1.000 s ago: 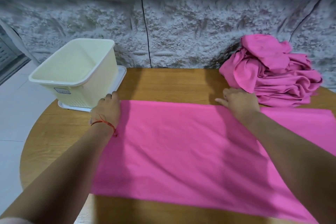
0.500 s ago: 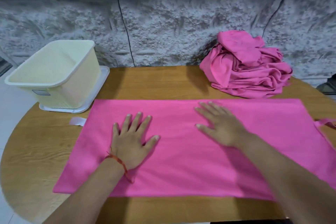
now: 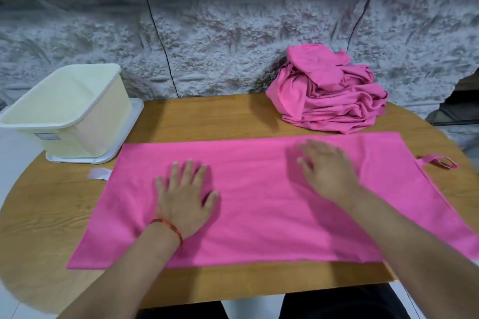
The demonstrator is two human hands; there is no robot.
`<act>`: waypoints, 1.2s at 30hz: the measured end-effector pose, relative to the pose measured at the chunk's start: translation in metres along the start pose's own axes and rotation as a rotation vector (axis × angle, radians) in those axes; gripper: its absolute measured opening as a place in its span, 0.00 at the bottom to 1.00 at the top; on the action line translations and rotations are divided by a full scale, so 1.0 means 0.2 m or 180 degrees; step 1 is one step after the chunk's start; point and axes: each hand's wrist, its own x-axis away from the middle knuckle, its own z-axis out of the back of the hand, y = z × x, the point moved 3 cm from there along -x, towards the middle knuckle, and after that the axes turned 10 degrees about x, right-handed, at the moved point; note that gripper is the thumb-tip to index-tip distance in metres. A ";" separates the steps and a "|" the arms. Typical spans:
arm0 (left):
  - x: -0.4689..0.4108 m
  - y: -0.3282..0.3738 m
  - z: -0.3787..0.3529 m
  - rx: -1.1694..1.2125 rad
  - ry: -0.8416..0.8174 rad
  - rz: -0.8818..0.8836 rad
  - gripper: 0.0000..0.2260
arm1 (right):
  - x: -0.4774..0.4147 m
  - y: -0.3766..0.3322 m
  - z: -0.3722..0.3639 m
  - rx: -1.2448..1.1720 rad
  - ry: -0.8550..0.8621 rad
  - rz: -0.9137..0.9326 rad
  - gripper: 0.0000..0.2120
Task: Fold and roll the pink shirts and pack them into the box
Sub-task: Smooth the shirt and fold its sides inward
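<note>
A folded pink shirt (image 3: 259, 202) lies flat across the middle of the desk (image 3: 207, 114), its long edges running along the near and far edges. The left grip (image 3: 185, 199), a red band (image 3: 168, 226) on its wrist, presses palm down on the shirt's left half with fingers straight and spread, holding nothing. The right grip (image 3: 328, 171) is blurred over the right half, fingers straight and likewise closed on nothing; whether it touches the cloth I cannot tell. A white tag (image 3: 98, 173) sticks out at the shirt's far left corner and a pink loop (image 3: 438, 162) at its far right corner, both lying on the wood. The cream box (image 3: 85, 134) stands open at the desk's far left corner on a white tray (image 3: 134, 111), just beyond the tag, apart from the shirt. A heap (image 3: 329, 93) of crumpled pink shirts sits at the far right edge against the grey wall (image 3: 233, 41), just beyond the flat shirt. Between shirt and box the wood is bare.
</note>
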 end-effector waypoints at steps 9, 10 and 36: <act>0.21 0.20 -0.15 0.0267 -0.0261 -0.0795 0.37 | 0.50 0.20 -0.14 -0.0048 -0.0324 0.0476 0.32; 0.23 0.13 -0.13 0.0249 -0.0224 -0.0691 0.38 | 0.52 0.33 -0.15 -0.0027 -0.0324 0.0283 0.31; 0.55 -0.77 0.11 0.0395 -0.0138 0.1164 0.32 | 0.65 0.26 -0.12 -0.0002 -0.0627 -0.0044 0.38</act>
